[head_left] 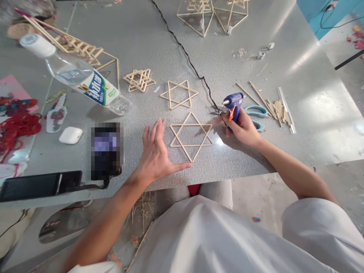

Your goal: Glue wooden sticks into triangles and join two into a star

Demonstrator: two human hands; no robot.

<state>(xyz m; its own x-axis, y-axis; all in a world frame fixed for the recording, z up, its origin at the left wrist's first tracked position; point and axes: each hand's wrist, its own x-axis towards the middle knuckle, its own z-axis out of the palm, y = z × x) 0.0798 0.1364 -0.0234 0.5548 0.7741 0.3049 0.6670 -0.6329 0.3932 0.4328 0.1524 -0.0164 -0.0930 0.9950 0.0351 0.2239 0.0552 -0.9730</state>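
My right hand (243, 129) is wrapped round a blue hot glue gun (235, 102) with an orange trigger, its nozzle pointing left. In front of me a six-pointed star of thin wooden sticks (192, 145) lies flat on the table. My left hand (156, 153) is spread at the star's left side, thumb stretched out by its lowest point; whether the thumb touches it I cannot tell. Just beyond lies a second, slightly smaller stick star (179, 105), and left of that a layered small star (139, 80). Light-blue-handled scissors (257, 111) rest partly behind the glue gun.
Cut sticks (277, 110) lie at the right beside a clear glue stick (286, 110). A plastic bottle (99, 87) lies on its side at left, near a white earbud case (71, 135) and a phone (31, 186). A black cord (187, 57) crosses the table. Stick frames (196, 24) stand at the back.
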